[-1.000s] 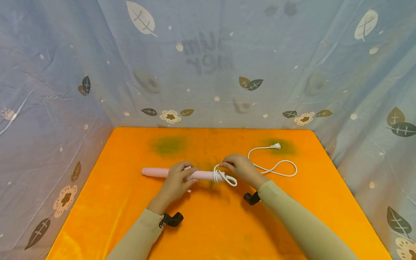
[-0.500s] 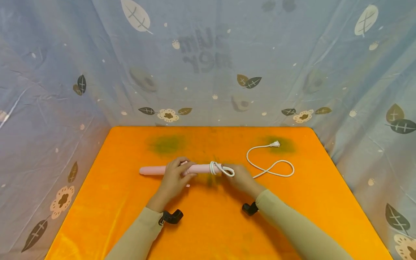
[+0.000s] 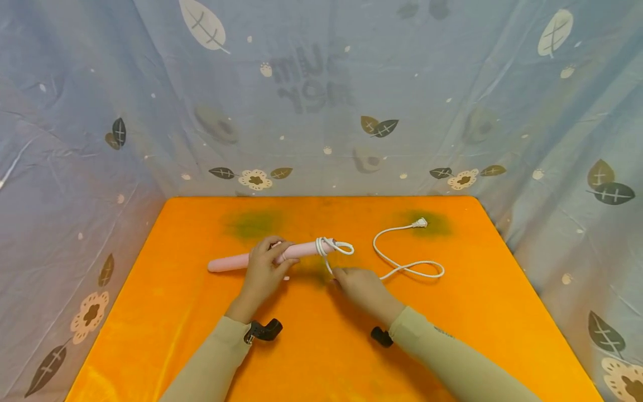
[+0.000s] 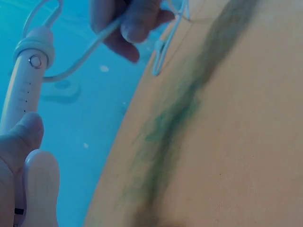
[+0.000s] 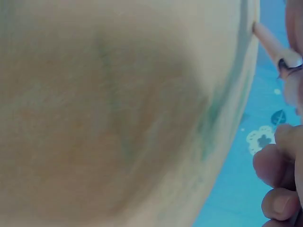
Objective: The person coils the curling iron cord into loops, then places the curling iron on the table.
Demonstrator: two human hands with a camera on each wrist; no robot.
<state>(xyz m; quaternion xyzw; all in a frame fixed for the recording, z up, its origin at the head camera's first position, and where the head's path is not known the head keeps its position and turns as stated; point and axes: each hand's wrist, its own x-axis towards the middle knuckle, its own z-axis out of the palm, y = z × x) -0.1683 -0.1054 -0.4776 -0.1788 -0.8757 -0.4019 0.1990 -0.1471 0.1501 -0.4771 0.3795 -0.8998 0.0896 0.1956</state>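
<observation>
A pink curling iron (image 3: 306, 249) slants across the middle of the orange-covered table, its handle end raised to the right. My left hand (image 3: 262, 269) grips it around the middle; in the left wrist view the thumb lies along the handle (image 4: 22, 94), beside the clamp lever (image 4: 41, 189). White cord (image 3: 320, 246) loops around the handle near its end, with a small bend sticking out past it. Just below that end, my right hand (image 3: 366, 291) pinches the cord, which runs taut from the loops to the fingers. Curled fingers (image 5: 279, 203) show in the right wrist view.
Beyond my right hand the rest of the cord (image 3: 427, 275) lies in a loose curve, ending in a white plug (image 3: 420, 223) toward the back right. A patterned grey-blue curtain (image 3: 321, 111) surrounds the table (image 3: 311, 357) at the back and sides.
My right hand has passed from above the handle end, behind it, down to its near side, bringing the cord along. The curling iron's handle end has tilted away from me.
</observation>
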